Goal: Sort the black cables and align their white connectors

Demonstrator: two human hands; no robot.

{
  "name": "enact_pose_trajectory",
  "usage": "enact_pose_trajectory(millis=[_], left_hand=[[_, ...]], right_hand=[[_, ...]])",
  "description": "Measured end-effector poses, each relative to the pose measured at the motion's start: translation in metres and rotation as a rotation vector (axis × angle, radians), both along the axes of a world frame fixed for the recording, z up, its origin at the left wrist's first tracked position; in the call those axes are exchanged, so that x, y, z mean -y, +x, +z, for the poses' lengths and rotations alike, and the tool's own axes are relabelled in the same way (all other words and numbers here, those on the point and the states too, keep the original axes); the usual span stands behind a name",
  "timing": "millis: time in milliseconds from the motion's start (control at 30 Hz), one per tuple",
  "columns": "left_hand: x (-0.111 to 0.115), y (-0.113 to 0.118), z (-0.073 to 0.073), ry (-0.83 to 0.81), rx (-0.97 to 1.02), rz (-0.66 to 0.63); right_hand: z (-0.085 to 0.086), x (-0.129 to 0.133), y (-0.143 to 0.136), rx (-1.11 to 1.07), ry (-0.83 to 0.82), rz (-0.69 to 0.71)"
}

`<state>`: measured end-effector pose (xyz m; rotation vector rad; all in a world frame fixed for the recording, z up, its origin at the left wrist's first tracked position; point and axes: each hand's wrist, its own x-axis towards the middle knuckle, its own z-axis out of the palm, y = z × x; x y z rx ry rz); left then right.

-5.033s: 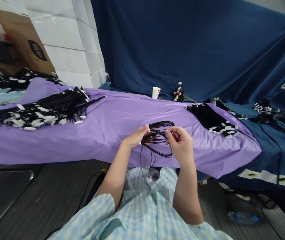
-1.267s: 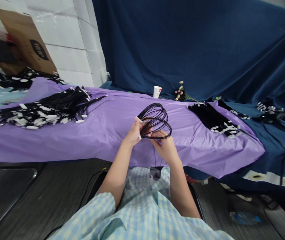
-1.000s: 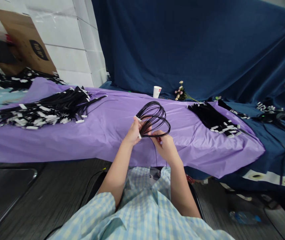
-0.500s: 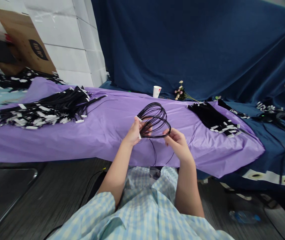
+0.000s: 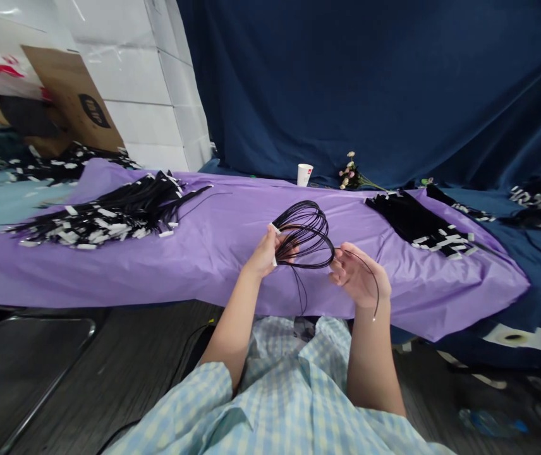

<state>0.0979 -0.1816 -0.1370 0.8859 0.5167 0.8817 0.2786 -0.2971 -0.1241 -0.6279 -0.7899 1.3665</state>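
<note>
My left hand point(image 5: 265, 254) is closed around one side of a looped bundle of thin black cable point(image 5: 331, 253), with white ends or tags showing at the grip. The loops fan out to the right above the purple cloth. At the bundle's right side, the fingers of my right hand point(image 5: 364, 278) are curled in on a strand of cable. A loose cable end point(image 5: 375, 284) arches over that palm and hangs down towards the wrist. More thin cable point(image 5: 304, 297) dangles below the bundle. The exact contact of the right fingertips is partly hidden.
A pile of black cables with white tags point(image 5: 109, 215) lies left on the purple cloth point(image 5: 232, 272). Another cable stack point(image 5: 407, 218) lies right. Behind are a paper cup point(image 5: 304, 175) and flowers point(image 5: 351, 174). A chair point(image 5: 38, 360) stands lower left.
My right hand has turned palm-up and moved slightly right, and a cable end now arches over it. The left hand still grips the bundle. The view has shifted a little left.
</note>
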Motion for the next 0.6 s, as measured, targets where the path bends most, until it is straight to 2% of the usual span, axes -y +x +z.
enact_pose_trajectory(millis=[333,600], left_hand=[[0.001,-0.002,0.000,0.013,-0.040,-0.019],[0.002,-0.004,-0.002,0.062,-0.047,-0.059]], right_hand=[[-0.007,-0.016,-0.009,-0.011,0.067,-0.423],[0.002,-0.008,-0.011,0.003,0.069,-0.499]])
